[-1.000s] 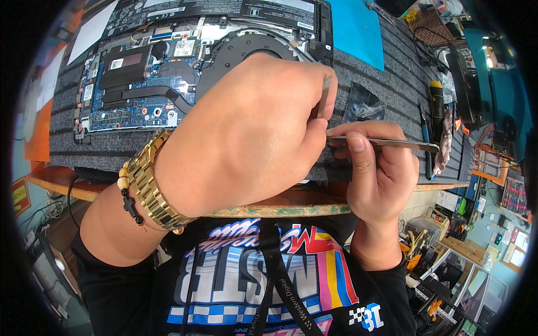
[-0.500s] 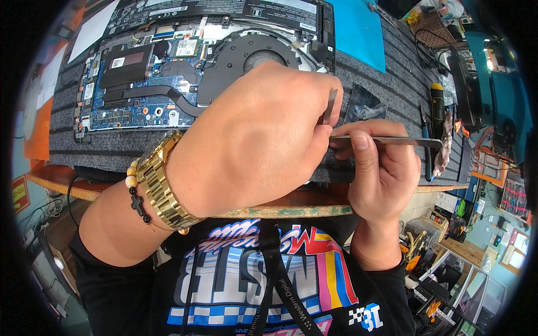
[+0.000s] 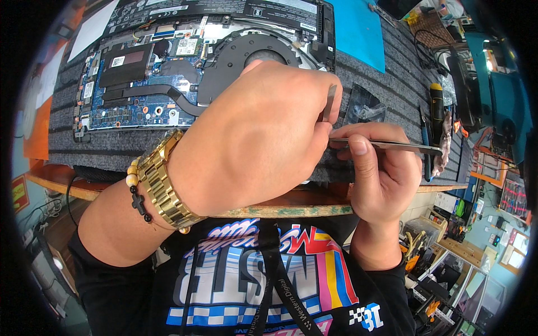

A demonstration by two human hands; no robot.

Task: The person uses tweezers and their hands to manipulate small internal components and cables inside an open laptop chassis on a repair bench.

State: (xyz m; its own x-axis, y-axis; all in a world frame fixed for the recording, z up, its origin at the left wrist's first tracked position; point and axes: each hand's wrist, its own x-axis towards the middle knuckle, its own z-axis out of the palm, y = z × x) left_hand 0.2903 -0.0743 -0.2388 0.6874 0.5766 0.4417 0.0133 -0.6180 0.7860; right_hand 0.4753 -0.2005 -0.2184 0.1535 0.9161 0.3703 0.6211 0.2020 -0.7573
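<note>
My left hand, back up and fingers curled, reaches across the front of an opened laptop. A flat grey metal strip sticks up between its thumb and forefinger. The rest of that strip, and anything else in the fingers, is hidden. Just to the right, my right hand pinches slim dark metal tweezers between thumb and fingers. Their blunt end points right, while the other end runs toward my left fingertips. A black fan and a heat pipe lie beside my left hand.
The laptop rests on a grey ribbed mat. Right of it are a small clear bag, a yellow-and-black screwdriver, and blue-handled pliers. A blue sheet lies behind. The wooden table edge runs close to my body.
The tweezers in my right hand have tilted, their blunt right end dropping a little. My right hand has shifted slightly. The left hand stays nearly still.
</note>
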